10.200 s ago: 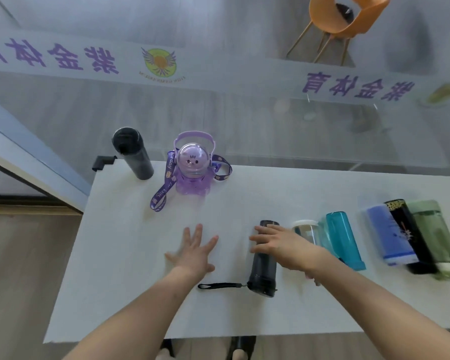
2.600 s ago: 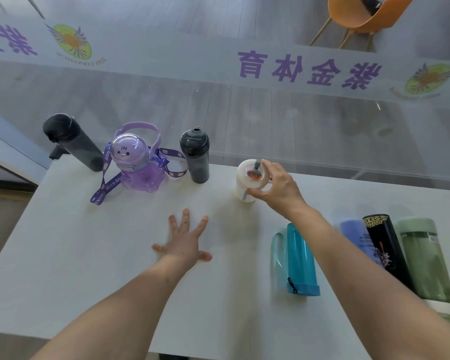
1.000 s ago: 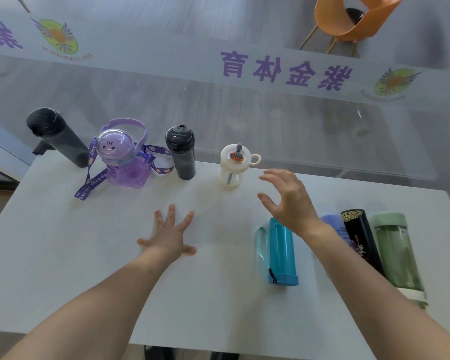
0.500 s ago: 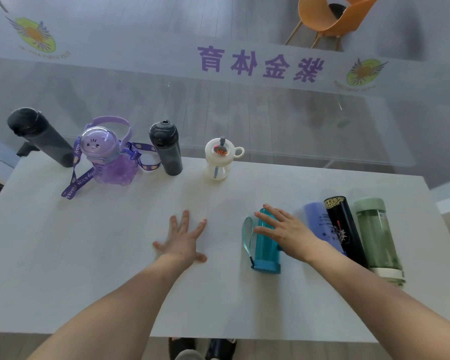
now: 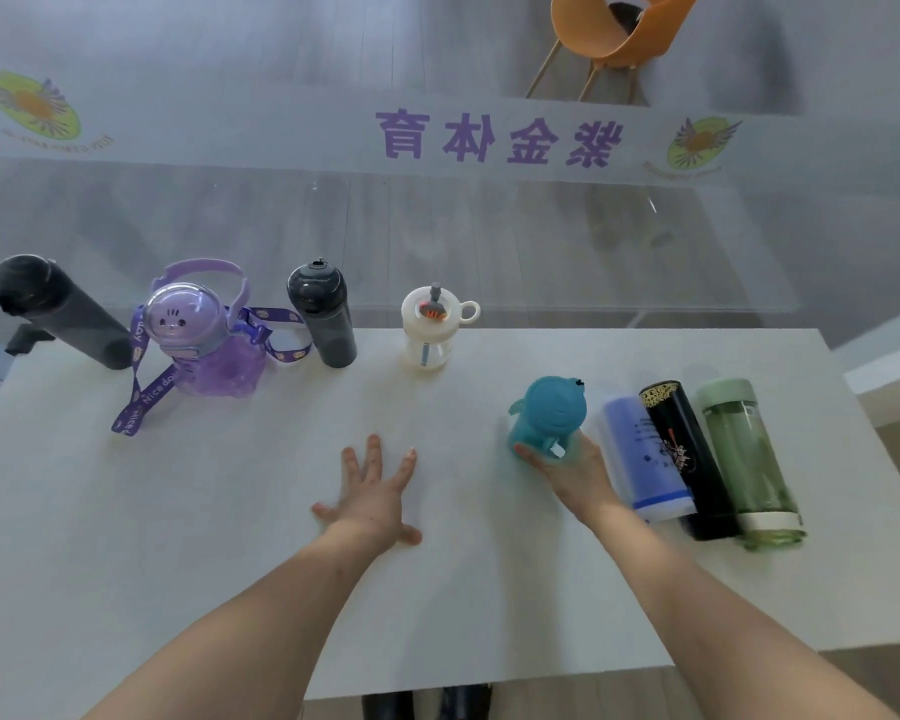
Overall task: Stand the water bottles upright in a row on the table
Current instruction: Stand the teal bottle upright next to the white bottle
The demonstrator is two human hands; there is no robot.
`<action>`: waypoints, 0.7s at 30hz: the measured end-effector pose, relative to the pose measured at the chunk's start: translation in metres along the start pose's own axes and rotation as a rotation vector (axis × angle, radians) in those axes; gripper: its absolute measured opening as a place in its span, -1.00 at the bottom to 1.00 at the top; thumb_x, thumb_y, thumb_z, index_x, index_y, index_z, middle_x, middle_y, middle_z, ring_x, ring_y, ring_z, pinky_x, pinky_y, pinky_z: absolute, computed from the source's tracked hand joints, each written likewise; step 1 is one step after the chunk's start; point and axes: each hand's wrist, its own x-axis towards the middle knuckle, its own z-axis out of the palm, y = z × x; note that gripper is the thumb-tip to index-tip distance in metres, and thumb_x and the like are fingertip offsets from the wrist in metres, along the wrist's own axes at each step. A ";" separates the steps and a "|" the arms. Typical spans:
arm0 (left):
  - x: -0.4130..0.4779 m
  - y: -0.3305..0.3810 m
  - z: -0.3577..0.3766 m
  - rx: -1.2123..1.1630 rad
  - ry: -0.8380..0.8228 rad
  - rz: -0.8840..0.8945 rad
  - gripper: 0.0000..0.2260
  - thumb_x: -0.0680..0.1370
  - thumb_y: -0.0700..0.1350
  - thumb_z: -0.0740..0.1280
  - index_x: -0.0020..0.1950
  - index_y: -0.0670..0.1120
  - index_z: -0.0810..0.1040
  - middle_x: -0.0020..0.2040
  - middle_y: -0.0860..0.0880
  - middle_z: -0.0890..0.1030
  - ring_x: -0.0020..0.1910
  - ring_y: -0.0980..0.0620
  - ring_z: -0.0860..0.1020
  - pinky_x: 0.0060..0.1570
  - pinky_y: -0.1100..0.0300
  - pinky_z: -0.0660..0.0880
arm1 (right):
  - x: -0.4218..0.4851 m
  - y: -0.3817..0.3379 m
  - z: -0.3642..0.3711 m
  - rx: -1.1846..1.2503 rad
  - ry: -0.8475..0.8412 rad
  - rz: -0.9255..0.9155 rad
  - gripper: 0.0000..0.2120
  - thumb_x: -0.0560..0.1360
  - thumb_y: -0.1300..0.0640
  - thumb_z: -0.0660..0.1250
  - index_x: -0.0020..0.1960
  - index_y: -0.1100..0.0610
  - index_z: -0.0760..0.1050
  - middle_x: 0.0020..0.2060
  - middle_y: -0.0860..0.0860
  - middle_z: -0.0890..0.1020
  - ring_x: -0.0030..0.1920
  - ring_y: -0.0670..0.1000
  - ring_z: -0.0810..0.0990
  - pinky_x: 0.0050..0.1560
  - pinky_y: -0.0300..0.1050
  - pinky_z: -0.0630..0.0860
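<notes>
Left hand flat on the table, fingers spread, grasping nothing. Right hand closed around the body of the teal bottle, thumb on its left flank, the other fingers hidden behind it; the bottle is raised off its side, cap end toward the camera, blurred, so whether its base touches the table cannot be told. Just right of those fingers, three bottles lie on their sides, touching one another: blue bottle, black printed bottle, green bottle. Beyond the fingertips, along the far edge, the row stands upright: white straw bottle nearest the teal one, then dark grey bottle, purple bottle with its strap trailing forward, and black bottle far left. Judged risks: the grip sits low while the cap end is heavy, so the teal bottle may tip on set-down; the wrist is close to the blue bottle and could nudge it rolling; setting down too close could knock the light white straw bottle.
</notes>
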 end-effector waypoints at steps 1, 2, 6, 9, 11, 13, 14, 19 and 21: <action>0.000 0.000 0.000 0.001 0.000 -0.002 0.09 0.42 0.20 0.56 0.56 0.43 -0.27 0.56 0.10 -0.53 0.56 -0.15 -0.46 0.26 -0.62 0.16 | -0.001 0.001 0.001 0.035 0.003 0.028 -0.45 0.40 -0.12 0.58 0.32 -0.05 0.51 0.12 -0.14 0.67 0.17 -0.06 0.62 0.12 -0.16 0.53; 0.000 0.000 0.001 -0.003 0.000 -0.003 0.08 0.41 0.21 0.56 0.56 0.43 -0.27 0.56 0.10 -0.53 0.56 -0.15 -0.47 0.26 -0.63 0.15 | 0.000 0.002 0.002 0.052 0.002 0.049 -0.45 0.41 -0.11 0.58 0.33 -0.03 0.51 0.13 -0.13 0.66 0.18 -0.06 0.62 0.10 -0.19 0.52; -0.001 0.007 0.000 -0.012 0.026 -0.038 0.03 0.41 0.31 0.51 0.57 0.43 -0.22 0.58 0.09 -0.48 0.58 -0.16 -0.43 0.27 -0.63 0.16 | 0.003 -0.003 0.002 0.074 -0.022 0.059 -0.22 0.42 -0.04 0.58 0.52 -0.03 0.26 0.20 -0.13 0.59 0.21 -0.08 0.56 0.23 -0.11 0.49; 0.002 0.022 0.001 -0.028 0.085 -0.073 -0.08 0.46 0.30 0.47 0.61 0.39 -0.11 0.63 0.04 -0.39 0.59 -0.17 -0.38 0.30 -0.61 0.15 | 0.004 -0.004 0.000 0.095 -0.021 0.061 -0.18 0.40 0.01 0.58 0.48 -0.09 0.17 0.24 -0.09 0.53 0.27 0.01 0.54 0.27 -0.02 0.49; 0.005 0.039 0.003 -0.037 0.129 -0.041 -0.12 0.49 0.27 0.46 0.62 0.37 -0.07 0.64 0.04 -0.35 0.60 -0.15 -0.38 0.31 -0.61 0.11 | 0.007 -0.002 0.000 0.130 0.044 0.041 -0.17 0.28 -0.09 0.65 0.38 -0.09 0.24 0.26 -0.07 0.52 0.28 0.02 0.53 0.29 0.02 0.52; 0.007 0.061 0.003 -0.079 0.159 -0.021 -0.10 0.49 0.24 0.48 0.61 0.37 -0.09 0.65 0.05 -0.33 0.60 -0.13 -0.37 0.31 -0.62 0.11 | 0.010 0.003 0.000 0.089 0.118 -0.004 -0.20 0.20 -0.22 0.65 0.28 -0.07 0.30 0.20 -0.07 0.52 0.21 -0.01 0.54 0.20 0.06 0.58; 0.009 0.071 0.003 -0.101 0.161 -0.026 -0.07 0.48 0.23 0.49 0.61 0.38 -0.11 0.65 0.06 -0.33 0.61 -0.13 -0.35 0.30 -0.62 0.12 | 0.011 0.006 0.000 0.045 0.141 -0.025 -0.26 0.22 -0.24 0.63 0.23 -0.08 0.31 0.14 -0.07 0.51 0.15 -0.02 0.53 0.14 0.08 0.60; 0.021 0.099 0.003 -0.024 0.076 -0.084 0.03 0.44 0.26 0.52 0.56 0.44 -0.26 0.61 0.08 -0.44 0.58 -0.26 -0.38 0.24 -0.65 0.17 | 0.025 0.011 -0.004 0.034 0.124 -0.143 -0.46 0.39 -0.07 0.58 0.26 -0.06 0.41 0.13 -0.09 0.55 0.14 -0.06 0.56 0.12 0.11 0.61; 0.023 0.102 0.004 -0.016 0.066 -0.100 0.05 0.43 0.24 0.53 0.55 0.44 -0.27 0.60 0.07 -0.45 0.57 -0.28 -0.39 0.24 -0.66 0.16 | 0.037 0.008 -0.007 0.028 0.097 -0.172 -0.52 0.43 0.02 0.57 0.25 -0.01 0.45 0.13 -0.07 0.59 0.15 -0.05 0.58 0.14 0.09 0.60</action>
